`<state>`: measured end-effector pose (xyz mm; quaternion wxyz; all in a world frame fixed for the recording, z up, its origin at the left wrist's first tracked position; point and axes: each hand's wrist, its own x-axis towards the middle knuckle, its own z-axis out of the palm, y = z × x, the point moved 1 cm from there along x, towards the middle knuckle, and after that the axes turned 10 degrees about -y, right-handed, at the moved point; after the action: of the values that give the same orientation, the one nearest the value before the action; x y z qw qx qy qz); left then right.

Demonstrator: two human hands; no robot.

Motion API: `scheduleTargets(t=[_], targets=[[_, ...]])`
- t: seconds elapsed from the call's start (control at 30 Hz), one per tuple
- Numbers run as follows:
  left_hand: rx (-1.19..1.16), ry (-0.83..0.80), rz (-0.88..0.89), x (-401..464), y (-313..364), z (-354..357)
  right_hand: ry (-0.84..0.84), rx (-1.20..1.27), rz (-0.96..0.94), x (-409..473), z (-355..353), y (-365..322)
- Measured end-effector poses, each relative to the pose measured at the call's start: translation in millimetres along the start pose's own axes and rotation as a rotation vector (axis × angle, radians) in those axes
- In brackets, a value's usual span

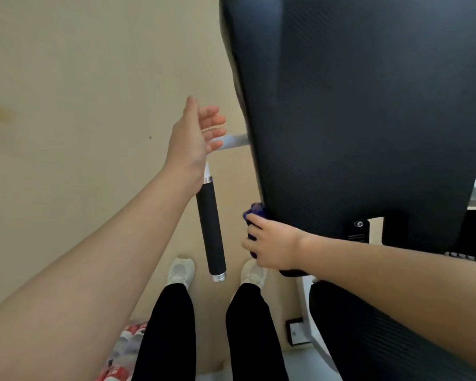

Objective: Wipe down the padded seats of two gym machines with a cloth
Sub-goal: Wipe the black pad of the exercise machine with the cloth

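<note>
A crumpled purple cloth (254, 213) is gripped in the right hand (272, 247) against the large black padded seat's (368, 119) 7 o'clock edge, the left hand (195, 133) spread empty at 9 o'clock; wiping is judged underway, a second machine not visible.

Right hand (272, 248) presses purple cloth (254, 211) against black pad (368, 119); left hand (195, 133) open.

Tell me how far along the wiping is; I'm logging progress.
Done: nothing shows as finished. In hand: the right hand presses a purple cloth at the black pad's lower corner; the left hand is open and empty. Left: the lower pad; no second machine shows.
</note>
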<state>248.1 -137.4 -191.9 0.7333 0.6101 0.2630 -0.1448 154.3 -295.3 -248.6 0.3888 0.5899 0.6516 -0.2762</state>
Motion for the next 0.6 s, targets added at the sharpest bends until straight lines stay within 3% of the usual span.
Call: scheduleTargets(t=[0.2, 0.43, 0.5, 0.6], targets=[[0.019, 0.002, 0.017, -1, 0, 4, 0.196, 0.048, 0.296, -15, -22, 90], [0.056, 0.014, 0.023, 4, 0, 7, 0.123, 0.076, 0.101, -25, -13, 65], [0.086, 0.021, 0.042, 5, 1, 11, 0.270, 0.003, 0.168, -24, -16, 90], [0.050, 0.046, 0.111, 3, 0, 14, 0.547, 0.090, 0.401, -29, -24, 135]])
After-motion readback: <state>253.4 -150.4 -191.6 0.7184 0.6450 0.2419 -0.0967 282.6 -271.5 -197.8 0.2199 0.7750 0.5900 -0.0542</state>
